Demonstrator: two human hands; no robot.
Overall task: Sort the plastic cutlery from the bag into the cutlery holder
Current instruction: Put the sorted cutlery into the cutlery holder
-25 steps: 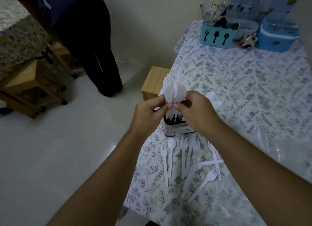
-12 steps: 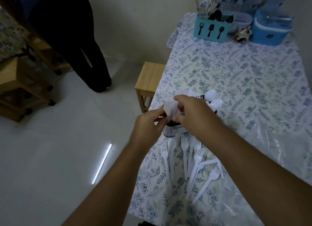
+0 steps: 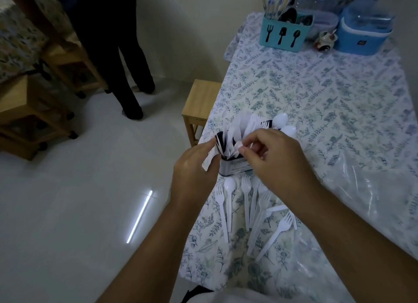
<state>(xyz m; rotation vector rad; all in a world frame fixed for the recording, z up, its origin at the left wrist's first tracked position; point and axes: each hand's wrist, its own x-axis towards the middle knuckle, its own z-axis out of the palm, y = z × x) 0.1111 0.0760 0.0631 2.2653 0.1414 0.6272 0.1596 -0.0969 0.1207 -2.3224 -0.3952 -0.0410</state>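
White plastic cutlery (image 3: 235, 131) upright in holder (image 3: 235, 166); right-hand fingers (image 3: 245, 149) pinching one piece; left-hand fingers (image 3: 207, 147) straight alongside.

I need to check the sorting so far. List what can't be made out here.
All in the head view:
- Holder: its compartments are hidden by both hands.
- Right hand: what its fingertips pinch is too blurred to name.
- Left hand: its grip is hidden behind its own back.
- Clear bag: cut off by the right edge.

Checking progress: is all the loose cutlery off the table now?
No, several white forks and a spoon lie on the tablecloth before the holder.
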